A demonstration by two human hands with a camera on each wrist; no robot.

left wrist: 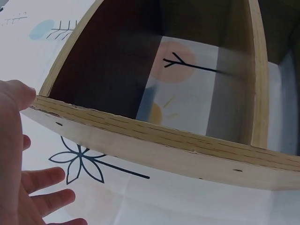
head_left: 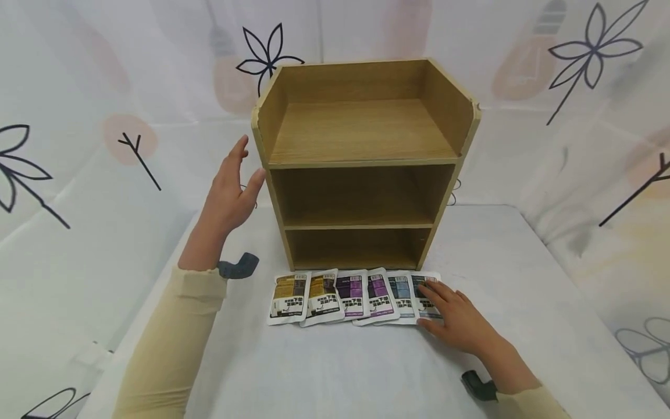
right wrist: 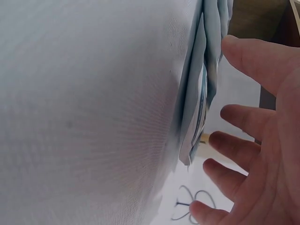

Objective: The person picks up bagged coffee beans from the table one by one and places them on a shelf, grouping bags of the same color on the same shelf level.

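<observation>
Soft, fairly even light falls over the white cloth-covered table (head_left: 324, 372), out to its far edge. The tan wooden three-tier shelf (head_left: 361, 131) is bright on top, dim in its lower compartments. A faint shadow lies under the bare right hand (head_left: 460, 323). In the left wrist view, the shelf's boards bow; in the right, the cloth looks hazy.

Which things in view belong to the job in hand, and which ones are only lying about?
Likely in the job:
row of six pouches
right hand, at the row's right end
wooden shelf
left hand, beside it

Only around:
white table cover
printed backdrop
</observation>
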